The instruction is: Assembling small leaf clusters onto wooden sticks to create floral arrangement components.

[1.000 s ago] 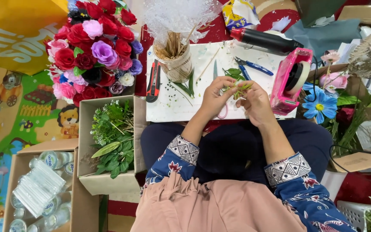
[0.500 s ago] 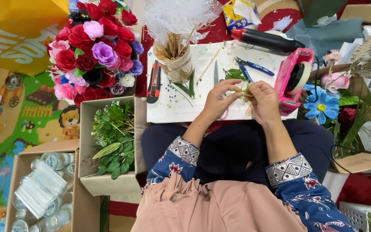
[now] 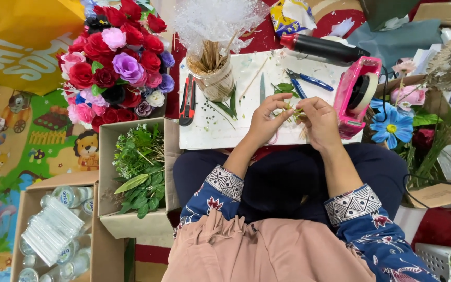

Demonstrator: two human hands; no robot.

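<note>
Two hands meet over the white board (image 3: pixel 220 133) on the person's lap, w/ a small green sprig (image 3: pixel 294 110) between them. Left hand (image 3: pixel 266 121) has thumb and fingers curled in, pinching the sprig from its side; right hand (image 3: pixel 319 121) is curled too, fingertips pressed on the same bit of stem. Hands are touching or just about, can't tell exactly bc the sprig is mostly hidden by fingers. Some loose green leaves (image 3: pixel 284 89) lie on the board just beyond the hands.

Other stuff on the board: red and black box cutter (image 3: pixel 187 100) at the left edge, cup of wooden sticks (image 3: pixel 216 73) next to it w/ white netting above, blue-handled pliers (image 3: pixel 309 81) near the far right, black hot glue gun (image 3: pixel 322 48) at the far edge. Pink tape dispenser (image 3: pixel 358 96) sits just beside the right hand.

Left of the board there's a big bouquet of red, pink and purple fake roses (image 3: pixel 116 62), and nearer the person a cardboard box of green leaves (image 3: pixel 141 167). Another box w/ plastic bottles (image 3: pixel 53 230) is bottom left on a kids' play mat (image 3: pixel 32 141). A blue flower (image 3: pixel 391 125) lies on the right, near the dispenser.
</note>
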